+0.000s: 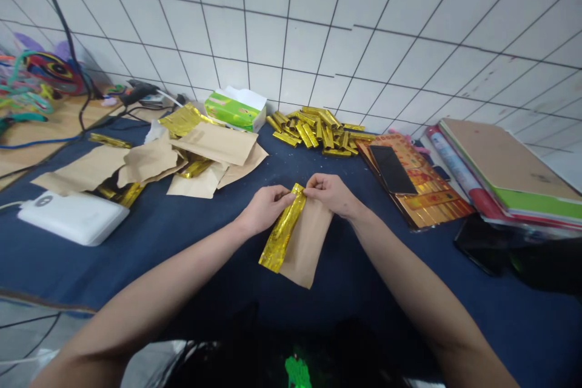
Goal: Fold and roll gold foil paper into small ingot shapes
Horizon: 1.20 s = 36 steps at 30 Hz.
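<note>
My left hand and my right hand meet at the top end of a gold foil strip, pinching it between them. A brown kraft paper sheet lies behind the strip, its upper edge held under my right fingers. Its lower end rests on the dark blue tabletop. Beyond my hands sits a heap of folded gold foil sticks. Further left lie loose kraft paper sheets with gold foil pieces among them.
A white rectangular device with a cable lies at the left. A green tissue box stands at the back. To the right lie a black phone on gold-and-red printed sheets and a stack of folders. White tiles form the wall.
</note>
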### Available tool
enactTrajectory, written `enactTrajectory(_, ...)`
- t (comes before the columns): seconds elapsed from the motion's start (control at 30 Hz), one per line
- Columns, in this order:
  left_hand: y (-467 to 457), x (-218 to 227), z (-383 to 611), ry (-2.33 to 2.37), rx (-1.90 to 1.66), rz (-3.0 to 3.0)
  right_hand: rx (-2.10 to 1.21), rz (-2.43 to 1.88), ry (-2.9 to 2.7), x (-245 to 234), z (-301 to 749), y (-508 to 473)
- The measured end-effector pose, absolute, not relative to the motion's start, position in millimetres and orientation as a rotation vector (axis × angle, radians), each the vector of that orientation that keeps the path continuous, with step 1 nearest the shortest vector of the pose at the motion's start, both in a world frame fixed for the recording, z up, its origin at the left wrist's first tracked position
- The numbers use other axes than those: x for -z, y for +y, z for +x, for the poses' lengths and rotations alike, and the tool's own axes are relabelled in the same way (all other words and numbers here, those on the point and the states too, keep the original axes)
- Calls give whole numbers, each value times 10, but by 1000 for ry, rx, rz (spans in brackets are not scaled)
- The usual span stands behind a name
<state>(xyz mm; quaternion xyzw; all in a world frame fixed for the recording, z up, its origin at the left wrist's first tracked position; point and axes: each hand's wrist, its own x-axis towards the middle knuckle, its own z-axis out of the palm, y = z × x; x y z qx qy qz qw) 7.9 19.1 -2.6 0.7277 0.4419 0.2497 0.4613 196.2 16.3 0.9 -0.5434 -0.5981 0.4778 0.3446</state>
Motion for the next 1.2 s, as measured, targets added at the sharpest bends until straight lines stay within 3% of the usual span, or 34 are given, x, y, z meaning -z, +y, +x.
enactTrajectory(0.2, 192, 48, 103, 1059, -681, 1530, -1339, -1387, -1514, -45, 1900, 120)
enactTrajectory(0.43, 185, 45, 100, 1050, -631, 1671, -1351, -1407, -1657, -57, 1850, 86)
enactTrajectory(0.87, 272, 1, 24, 1021, -438, 1600, -1066, -1527, -1209, 7, 2192, 275)
enactTrajectory(1.2, 441, 65, -23, 1158, -894, 1304, -718, -1569, -1149, 234, 2134, 293)
